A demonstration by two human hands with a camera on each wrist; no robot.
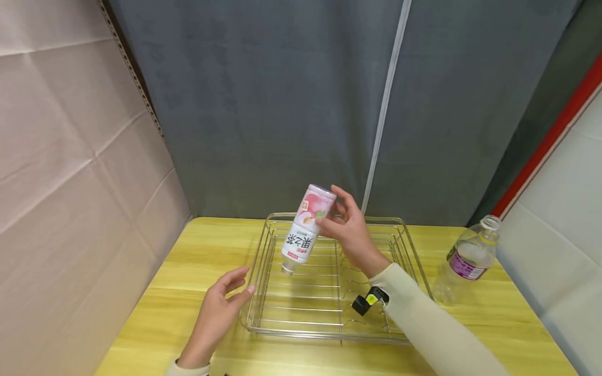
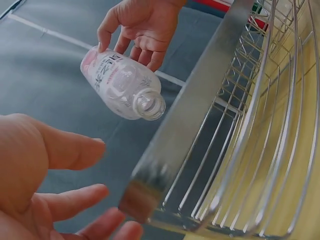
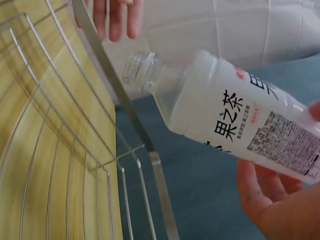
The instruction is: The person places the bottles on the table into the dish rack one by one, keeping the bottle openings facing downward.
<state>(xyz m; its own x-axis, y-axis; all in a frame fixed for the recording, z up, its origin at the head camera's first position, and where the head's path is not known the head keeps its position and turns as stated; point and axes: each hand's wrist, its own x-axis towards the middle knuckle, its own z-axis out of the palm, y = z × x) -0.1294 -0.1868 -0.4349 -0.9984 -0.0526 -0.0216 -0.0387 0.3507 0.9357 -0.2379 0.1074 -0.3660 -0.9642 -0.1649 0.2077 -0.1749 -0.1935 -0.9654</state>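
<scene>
The right hand clamps its fingers on a tilted pink-and-white plastic bottle above a silver wire rack. The left hand, fingers apart, hovers near-left.

We hold our left hand spread on the near left, apart from the white-and-pink labelled bottle that our right hand grips farther off, the bottle's mouth turned toward the near right; a wire rack runs along the right, yellow desk showing through it, grey-blue cloth behind
</scene>
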